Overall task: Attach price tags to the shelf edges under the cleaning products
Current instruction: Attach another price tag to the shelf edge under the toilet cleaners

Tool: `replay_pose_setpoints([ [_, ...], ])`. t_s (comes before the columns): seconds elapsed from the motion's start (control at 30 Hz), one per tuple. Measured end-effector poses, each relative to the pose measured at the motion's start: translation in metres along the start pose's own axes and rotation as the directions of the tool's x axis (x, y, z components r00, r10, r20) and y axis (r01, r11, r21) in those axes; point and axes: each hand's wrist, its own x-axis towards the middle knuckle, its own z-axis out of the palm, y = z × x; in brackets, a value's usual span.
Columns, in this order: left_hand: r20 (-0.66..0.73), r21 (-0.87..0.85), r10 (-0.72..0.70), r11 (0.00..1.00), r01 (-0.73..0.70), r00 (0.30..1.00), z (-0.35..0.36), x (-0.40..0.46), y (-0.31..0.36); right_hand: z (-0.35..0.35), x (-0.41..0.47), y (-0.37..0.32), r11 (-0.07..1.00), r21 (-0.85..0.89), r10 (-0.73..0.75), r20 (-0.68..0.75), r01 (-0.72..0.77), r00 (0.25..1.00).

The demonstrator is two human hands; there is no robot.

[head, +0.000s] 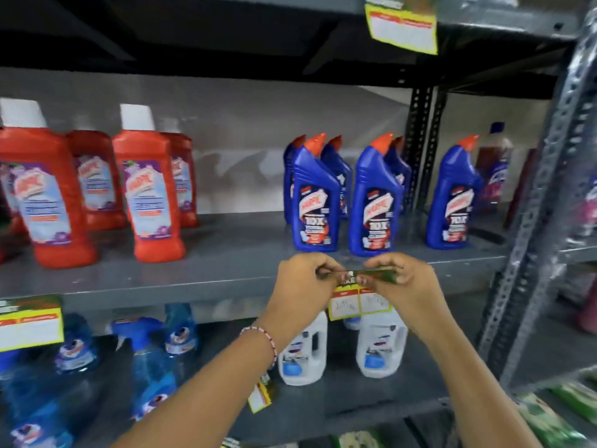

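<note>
A yellow-bordered price tag [359,302] with a green top strip hangs at the front edge of the grey middle shelf [181,286], below the blue toilet-cleaner bottles [374,202]. My left hand [303,286] pinches the left end of the tag's top strip. My right hand [403,279] pinches the right end. Both hands press the strip against the shelf edge. The tag's two white fields carry handwriting, too blurred to read.
Red cleaner bottles [145,192] stand at the left of the same shelf. Other tags hang at the upper shelf [402,25] and at the lower left [30,321]. White jugs [381,347] and blue spray bottles [151,360] fill the shelf below. A perforated steel upright [546,221] stands at the right.
</note>
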Motion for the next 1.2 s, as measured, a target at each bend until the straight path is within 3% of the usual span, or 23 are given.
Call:
replay_pose_setpoints([
  [0.2, -0.044, 0.056, -0.074, 0.996, 0.077, 0.996, 0.071, 0.011, 0.016, -0.037, 0.005, 0.048, 0.992, -0.130, -0.021, -0.109, 0.007, 0.994],
  [0.4, -0.101, 0.171, -0.088, 0.980, 0.104, 0.991, 0.086, 0.021, 0.015, -0.030, 0.015, 0.062, 0.994, -0.104, -0.001, -0.173, -0.017, 0.985],
  [0.53, -0.150, 0.225, -0.059, 0.970, 0.092, 0.987, 0.089, 0.024, 0.014, -0.024, 0.017, 0.068, 0.996, -0.092, -0.040, -0.253, 0.017, 0.967],
  [0.7, -0.162, 0.341, 0.021, 0.940, 0.036, 0.986, 0.080, 0.025, 0.009, -0.031, 0.025, 0.080, 0.978, -0.208, -0.093, -0.417, 0.004, 0.904],
  [0.83, -0.168, 0.376, 0.116, 0.926, -0.045, 0.979, 0.076, 0.015, 0.004, -0.036, 0.023, 0.085, 1.000, -0.013, 0.008, -0.535, -0.018, 0.845],
  [0.93, -0.195, 0.287, 0.188, 0.950, -0.127, 0.963, 0.067, -0.003, -0.014, -0.035, 0.019, 0.089, 0.987, 0.155, 0.068, -0.601, 0.033, 0.797],
  [1.0, -0.127, 0.278, 0.210, 0.946, -0.168, 0.970, 0.056, -0.025, -0.046, -0.025, 0.008, 0.096, 0.973, 0.212, 0.068, -0.649, 0.094, 0.758],
  [1.07, -0.043, 0.322, 0.148, 0.938, -0.127, 0.988, 0.045, -0.052, -0.092, -0.005, -0.011, 0.110, 0.950, 0.299, 0.133, -0.656, 0.093, 0.743],
  [1.1, -0.011, 0.330, 0.053, 0.943, -0.046, 0.999, 0.039, -0.066, -0.116, 0.009, -0.023, 0.120, 0.937, 0.344, 0.185, -0.627, 0.055, 0.757],
  [1.17, 0.068, 0.399, -0.236, 0.897, 0.191, 0.969, 0.025, -0.090, -0.167, 0.044, -0.050, 0.142, 0.912, 0.405, 0.279, -0.487, -0.069, 0.828],
  [1.2, 0.120, 0.469, -0.406, 0.828, 0.309, 0.906, 0.019, -0.103, -0.192, 0.063, -0.065, 0.152, 0.905, 0.402, 0.303, -0.383, -0.137, 0.873],
])
